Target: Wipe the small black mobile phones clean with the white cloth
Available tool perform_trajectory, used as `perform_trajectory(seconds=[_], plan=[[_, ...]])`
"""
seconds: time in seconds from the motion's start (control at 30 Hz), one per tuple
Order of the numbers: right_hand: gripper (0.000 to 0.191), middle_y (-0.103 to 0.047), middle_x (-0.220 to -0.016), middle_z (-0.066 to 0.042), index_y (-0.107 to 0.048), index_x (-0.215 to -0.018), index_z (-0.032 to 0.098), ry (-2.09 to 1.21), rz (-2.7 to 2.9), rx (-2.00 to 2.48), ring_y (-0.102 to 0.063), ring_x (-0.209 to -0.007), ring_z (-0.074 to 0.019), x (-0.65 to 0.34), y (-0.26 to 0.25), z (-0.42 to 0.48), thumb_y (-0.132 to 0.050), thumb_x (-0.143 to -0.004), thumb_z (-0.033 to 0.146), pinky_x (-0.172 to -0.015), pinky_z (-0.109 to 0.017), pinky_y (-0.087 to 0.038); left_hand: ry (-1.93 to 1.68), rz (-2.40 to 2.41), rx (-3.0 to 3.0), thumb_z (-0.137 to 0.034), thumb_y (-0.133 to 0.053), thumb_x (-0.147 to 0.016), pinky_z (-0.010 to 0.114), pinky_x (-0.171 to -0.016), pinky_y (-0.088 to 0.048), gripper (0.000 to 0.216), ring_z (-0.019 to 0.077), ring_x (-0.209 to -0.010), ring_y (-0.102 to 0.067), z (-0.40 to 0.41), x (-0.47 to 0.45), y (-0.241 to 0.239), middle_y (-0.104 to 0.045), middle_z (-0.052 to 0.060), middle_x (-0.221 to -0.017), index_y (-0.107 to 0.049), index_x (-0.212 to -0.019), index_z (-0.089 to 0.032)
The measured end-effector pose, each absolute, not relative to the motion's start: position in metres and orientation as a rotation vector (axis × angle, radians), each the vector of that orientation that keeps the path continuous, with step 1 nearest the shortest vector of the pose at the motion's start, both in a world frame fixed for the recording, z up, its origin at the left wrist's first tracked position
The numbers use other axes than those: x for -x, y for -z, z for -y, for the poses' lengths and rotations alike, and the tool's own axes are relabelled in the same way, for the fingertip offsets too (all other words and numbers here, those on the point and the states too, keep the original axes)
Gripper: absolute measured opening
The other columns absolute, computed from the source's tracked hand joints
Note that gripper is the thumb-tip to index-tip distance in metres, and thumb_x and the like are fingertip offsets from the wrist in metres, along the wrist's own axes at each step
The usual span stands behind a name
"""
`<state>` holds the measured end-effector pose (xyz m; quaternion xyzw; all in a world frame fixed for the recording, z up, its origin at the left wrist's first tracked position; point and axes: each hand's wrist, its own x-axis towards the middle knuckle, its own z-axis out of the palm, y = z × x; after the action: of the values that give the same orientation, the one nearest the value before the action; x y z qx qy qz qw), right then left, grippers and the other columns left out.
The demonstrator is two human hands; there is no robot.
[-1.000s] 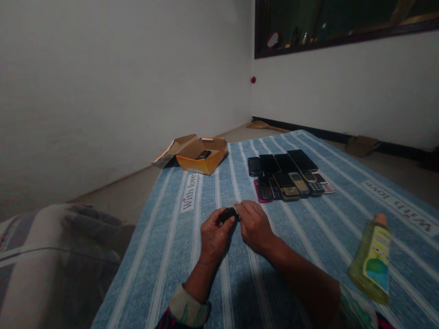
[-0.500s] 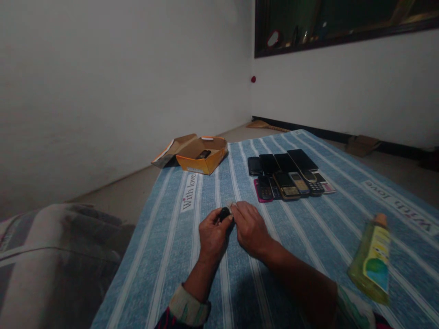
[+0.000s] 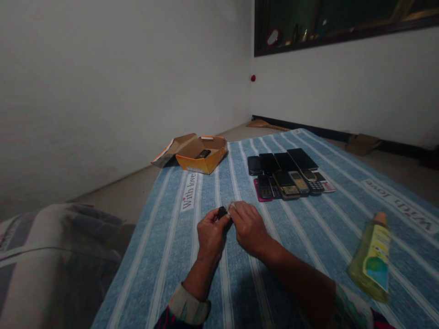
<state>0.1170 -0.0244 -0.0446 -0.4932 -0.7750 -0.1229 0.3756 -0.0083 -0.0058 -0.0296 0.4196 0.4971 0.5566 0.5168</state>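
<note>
My left hand (image 3: pixel 210 235) is closed around a small black phone (image 3: pixel 222 212), held just above a blue striped cloth (image 3: pixel 308 228). My right hand (image 3: pixel 248 227) is pinched on a small pale wipe (image 3: pixel 230 207) pressed against the phone's right end. Most of the phone is hidden by my fingers. Beyond my hands, several phones (image 3: pixel 286 171) lie in two neat rows on the cloth.
An open orange cardboard box (image 3: pixel 202 157) with a dark phone inside sits at the cloth's far left corner. A yellow-green bottle (image 3: pixel 372 258) lies on the cloth at the right. A grey bundle (image 3: pixel 51 260) is at the left. White walls stand behind.
Both hands have drifted slightly left together, and the right hand has slid along the phone, covering more of it.
</note>
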Motion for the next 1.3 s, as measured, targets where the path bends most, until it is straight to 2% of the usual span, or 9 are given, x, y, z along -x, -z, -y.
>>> perform_trajectory(seconds=[0.17, 0.37, 0.57, 0.8, 1.0, 1.13, 1.2, 1.3], plan=[[0.028, -0.064, -0.094, -0.013, -0.063, -0.113, 0.009, 0.296, 1.954, 1.406, -0.052, -0.091, -0.0263, -0.126, 0.043, 0.022, -0.043, -0.093, 0.008, -0.081, -0.039, -0.043, -1.330, -1.213, -1.022, -0.024, -0.081, -0.058, 0.030, -0.073, -0.054, 0.031, 0.0163, -0.070, -0.068, 0.007, 0.008, 0.027, -0.075, 0.004, -0.077, -0.075, -0.086, -0.012], [0.028, -0.064, -0.101, -0.015, -0.063, -0.113, 0.008, 0.308, 1.991, 1.255, -0.052, -0.095, -0.0266, -0.119, 0.040, 0.026, -0.042, -0.094, 0.010, -0.080, -0.039, -0.042, -1.327, -1.231, -1.067, -0.024, -0.081, -0.057, 0.030, -0.071, -0.054, 0.031, 0.0168, -0.071, -0.067, 0.008, 0.007, 0.025, -0.076, 0.004, -0.078, -0.075, -0.085, -0.013], [0.030, -0.065, -0.096, -0.012, -0.063, -0.117, 0.008, 0.248, 1.967, 1.491, -0.053, -0.091, -0.0253, -0.132, 0.047, 0.019, -0.047, -0.092, 0.007, -0.080, -0.037, -0.041, -1.300, -1.275, -1.092, -0.024, -0.078, -0.056, 0.033, -0.075, -0.055, 0.026, 0.0181, -0.069, -0.067, 0.009, 0.008, 0.013, -0.074, 0.002, -0.071, -0.074, -0.080, -0.014], [0.036, -0.065, -0.100, -0.013, -0.060, -0.125, 0.008, 0.219, 2.008, 1.542, -0.053, -0.093, -0.0257, -0.133, 0.050, 0.018, -0.045, -0.092, 0.007, -0.083, -0.037, -0.041, -1.239, -1.403, -1.361, -0.028, -0.076, -0.057, 0.034, -0.074, -0.053, 0.029, 0.0195, -0.071, -0.065, -0.003, 0.023, 0.019, -0.072, 0.001, -0.073, -0.072, -0.083, -0.016], [0.036, -0.065, -0.101, -0.013, -0.059, -0.124, 0.009, 0.178, 2.022, 1.541, -0.053, -0.093, -0.0259, -0.132, 0.051, 0.018, -0.043, -0.093, 0.007, -0.084, -0.038, -0.041, -1.010, -1.502, -1.601, -0.031, -0.075, -0.060, 0.035, -0.075, -0.053, 0.041, 0.0224, -0.075, -0.066, -0.013, 0.039, 0.026, -0.071, 0.004, -0.079, -0.069, -0.096, -0.013], [0.034, -0.064, -0.100, -0.012, -0.060, -0.123, 0.010, 0.153, 2.015, 1.526, -0.053, -0.092, -0.0252, -0.133, 0.048, 0.018, -0.043, -0.094, 0.008, -0.083, -0.037, -0.041, -0.864, -1.601, -1.734, -0.028, -0.074, -0.063, 0.036, -0.083, -0.052, 0.051, 0.0258, -0.089, -0.068, -0.013, 0.042, 0.024, -0.073, 0.009, -0.093, -0.066, -0.110, -0.011], [0.033, -0.064, -0.098, -0.012, -0.061, -0.121, 0.010, 0.148, 2.003, 1.516, -0.053, -0.091, -0.0249, -0.133, 0.046, 0.018, -0.043, -0.093, 0.007, -0.082, -0.037, -0.041, -0.728, -1.660, -1.818, -0.027, -0.072, -0.068, 0.035, -0.083, -0.051, 0.046, 0.0256, -0.092, -0.068, -0.009, 0.038, 0.019, -0.073, 0.009, -0.096, -0.066, -0.111, -0.013], [0.030, -0.063, -0.097, -0.012, -0.063, -0.115, 0.011, 0.162, 2.016, 1.458, -0.051, -0.091, -0.0250, -0.131, 0.041, 0.022, -0.044, -0.092, 0.007, -0.082, -0.037, -0.041, -0.496, -1.724, -1.959, -0.027, -0.066, -0.076, 0.032, -0.077, -0.048, 0.026, 0.0237, -0.087, -0.067, -0.002, 0.030, 0.010, -0.072, 0.007, -0.092, -0.070, -0.099, -0.016]])
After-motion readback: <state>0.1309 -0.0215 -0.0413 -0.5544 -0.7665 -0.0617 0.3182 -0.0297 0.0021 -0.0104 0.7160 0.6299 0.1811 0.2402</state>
